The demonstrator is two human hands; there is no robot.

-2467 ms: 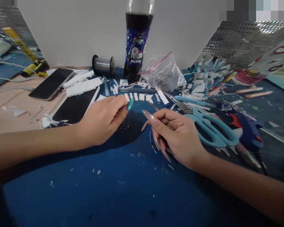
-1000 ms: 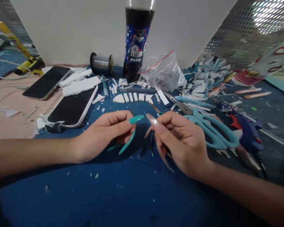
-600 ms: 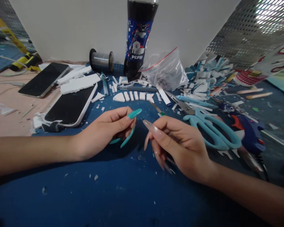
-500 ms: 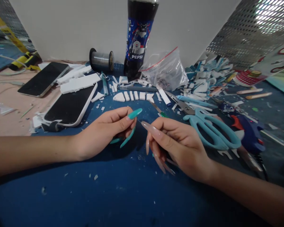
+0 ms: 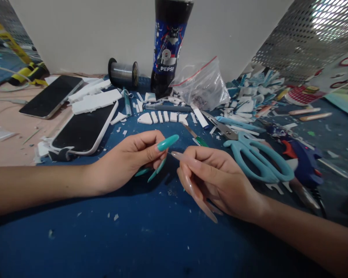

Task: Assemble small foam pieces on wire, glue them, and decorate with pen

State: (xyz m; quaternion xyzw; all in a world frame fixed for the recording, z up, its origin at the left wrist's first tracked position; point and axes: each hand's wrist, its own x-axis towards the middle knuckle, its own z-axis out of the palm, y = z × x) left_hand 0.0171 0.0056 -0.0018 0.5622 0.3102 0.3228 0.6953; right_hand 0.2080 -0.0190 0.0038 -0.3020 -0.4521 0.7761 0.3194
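My left hand (image 5: 133,162), with long teal nails, is closed in a pinch above the blue table (image 5: 127,247). Facing it, my right hand (image 5: 217,177), with long pale nails, pinches thumb against forefinger. A very thin, light line shows in the small gap between the fingertips; its kind is too fine to make out. Beyond the hands lies a row of white foam pieces (image 5: 159,117) shaped like a fish skeleton, with head, several ribs and tail. A green-handled craft knife (image 5: 200,141) lies just behind my right hand.
Blue scissors (image 5: 261,158) and a dark blue glue gun (image 5: 307,164) lie at right. Behind stand a Pepsi bottle (image 5: 168,50), a spool of clear line (image 5: 123,73) and a zip bag (image 5: 204,85). Two phones, a black one (image 5: 50,96) and a white-cased one (image 5: 84,129), lie left.
My left hand has come back from near the foam row to face my right hand. My right hand has shifted slightly down and turned, its fingertips now closer to the left ones.
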